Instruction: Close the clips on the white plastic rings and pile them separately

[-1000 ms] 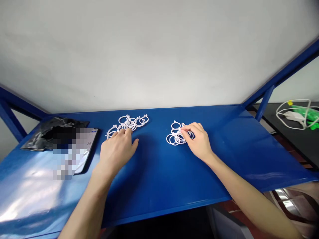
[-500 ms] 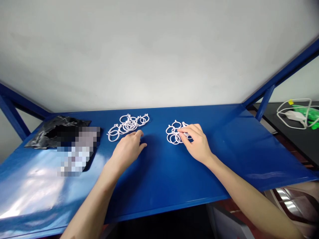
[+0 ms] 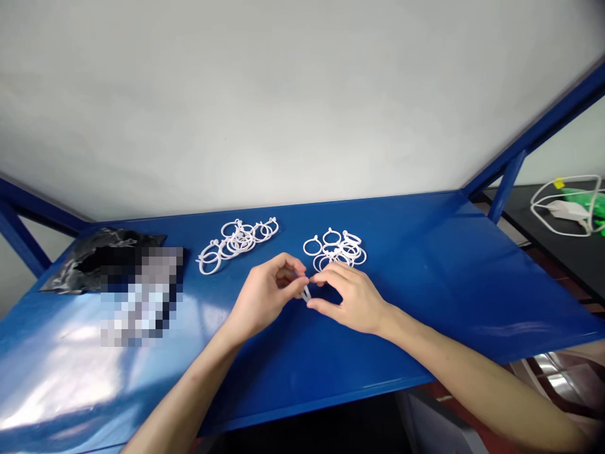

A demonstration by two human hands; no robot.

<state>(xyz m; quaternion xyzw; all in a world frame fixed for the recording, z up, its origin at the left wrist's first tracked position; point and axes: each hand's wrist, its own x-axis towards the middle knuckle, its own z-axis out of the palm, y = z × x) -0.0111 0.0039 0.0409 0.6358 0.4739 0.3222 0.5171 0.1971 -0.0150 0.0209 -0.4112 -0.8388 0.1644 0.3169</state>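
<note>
So I'm watching this blue table [image 3: 293,372] through the head cam, and both hands are working close together over it. My left hand [image 3: 271,290] is pinching a small white piece [image 3: 305,294], probably a ring seen edge-on. The right hand [image 3: 354,297] is putting its thumb and forefinger right at the piece too, but I honestly can't tell if it's gripping or just touching, since the fingers are hiding most of it.

That's what's bugging me: it's such a skinny thing that, if both hands are pulling unevenly, I'm guessing it could be popping loose or bending. The right pile of white rings [image 3: 347,246] is sitting just behind the right hand, so a dropped piece could be getting lost in there, and a careless knuckle could be snagging a loop. The left pile of white rings [image 3: 242,239] is lying well apart, with rings overlapping, so pulling one carelessly might be dragging its neighbours along.
</note>
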